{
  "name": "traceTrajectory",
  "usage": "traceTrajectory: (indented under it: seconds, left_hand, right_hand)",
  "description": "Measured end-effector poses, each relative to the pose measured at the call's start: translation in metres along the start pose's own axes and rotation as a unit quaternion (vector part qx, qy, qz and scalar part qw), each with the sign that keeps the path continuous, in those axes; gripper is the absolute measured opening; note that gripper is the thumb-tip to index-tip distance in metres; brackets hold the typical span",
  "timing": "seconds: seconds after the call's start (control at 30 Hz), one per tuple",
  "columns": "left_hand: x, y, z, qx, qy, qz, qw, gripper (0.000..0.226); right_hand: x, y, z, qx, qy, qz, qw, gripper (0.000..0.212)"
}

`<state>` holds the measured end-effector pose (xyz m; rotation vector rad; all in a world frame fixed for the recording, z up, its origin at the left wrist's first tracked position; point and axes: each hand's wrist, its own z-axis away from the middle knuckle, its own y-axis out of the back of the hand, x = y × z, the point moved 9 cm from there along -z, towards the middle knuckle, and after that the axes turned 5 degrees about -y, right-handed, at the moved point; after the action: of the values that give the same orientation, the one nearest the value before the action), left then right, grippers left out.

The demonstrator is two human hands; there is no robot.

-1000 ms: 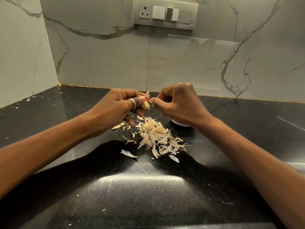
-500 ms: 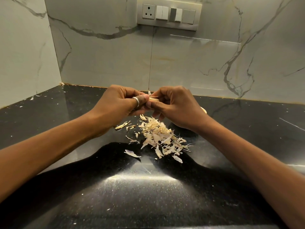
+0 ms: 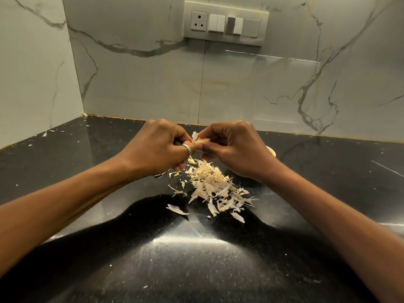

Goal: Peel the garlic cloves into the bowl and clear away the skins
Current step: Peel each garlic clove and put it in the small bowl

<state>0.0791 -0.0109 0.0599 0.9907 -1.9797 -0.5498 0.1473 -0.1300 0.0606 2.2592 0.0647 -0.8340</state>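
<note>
Between the two hands, at the centre of the frame, only a sliver of the garlic clove (image 3: pixel 202 141) shows; most of it is buried behind curled fingers, so its full shape is hard to make out. A thin flap of skin (image 3: pixel 194 136) stands up from its left end. At the far edge of the right hand (image 3: pixel 237 147), a pale curved thing (image 3: pixel 271 151) peeks out over the wrist. It is mostly hidden, and whether it is a bowl's rim or another clove cannot be told.

From the part that shows, the clove's long axis runs roughly left to right across the frame, the right end slightly higher, and it is held in the air above the counter (image 3: pixel 196 259).

Both hands are clenched around it. The left hand (image 3: pixel 153 147) pinches its left end with curled fingers (image 3: pixel 182 136), one digit wearing a silver ring (image 3: pixel 187 149). The right hand's thumb (image 3: pixel 209 148) and fingertips grip the right end; the two hands touch or nearly touch at the clove.

Just below the hands, toward the lower middle of the frame, a loose pile of skins (image 3: pixel 215 189) lies on the dark, glossy counter, with stray flakes scattered to its left. Marble wall tiles rise behind, with a switch plate (image 3: pixel 225 24) at the upper centre.
</note>
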Motion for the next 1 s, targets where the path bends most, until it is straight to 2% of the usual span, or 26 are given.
traceTrajectory:
  seconds: [0.1, 0.2, 0.3, 0.43, 0.53, 0.67, 0.73, 0.87, 1.0]
  left_hand:
    - [-0.011, -0.002, 0.001, 0.003, 0.080, 0.143, 0.986, 0.011]
    - [-0.016, -0.007, 0.002, 0.003, 0.129, 0.264, 0.956, 0.016]
    - [-0.017, -0.009, 0.002, 0.005, 0.145, 0.319, 0.936, 0.021]
    - [-0.017, -0.010, 0.002, 0.009, 0.146, 0.345, 0.927, 0.022]
    - [-0.017, -0.009, 0.002, 0.012, 0.143, 0.345, 0.928, 0.021]
    - [-0.017, -0.007, 0.003, 0.019, 0.136, 0.322, 0.937, 0.022]
    - [-0.016, -0.005, 0.003, 0.023, 0.127, 0.302, 0.945, 0.022]
    - [-0.014, -0.004, 0.003, 0.024, 0.116, 0.282, 0.952, 0.022]
    - [-0.011, -0.005, 0.003, 0.021, 0.108, 0.288, 0.951, 0.015]
  right_hand:
    - [0.006, -0.002, -0.003, -0.025, -0.040, -0.100, 0.994, 0.013]
    - [0.014, -0.002, -0.002, -0.058, -0.092, -0.223, 0.969, 0.020]
    - [0.016, -0.007, 0.000, -0.086, -0.136, -0.322, 0.933, 0.024]
    - [0.015, -0.013, 0.003, -0.116, -0.172, -0.413, 0.887, 0.031]
    - [0.018, -0.012, 0.003, -0.092, -0.182, -0.400, 0.894, 0.027]
    - [0.019, -0.001, 0.000, -0.011, -0.148, -0.308, 0.940, 0.028]
    - [0.020, 0.003, 0.000, 0.014, -0.139, -0.274, 0.951, 0.023]
    - [0.017, -0.003, 0.001, -0.010, -0.145, -0.291, 0.946, 0.025]
    - [0.012, -0.004, 0.002, -0.026, -0.135, -0.266, 0.954, 0.025]
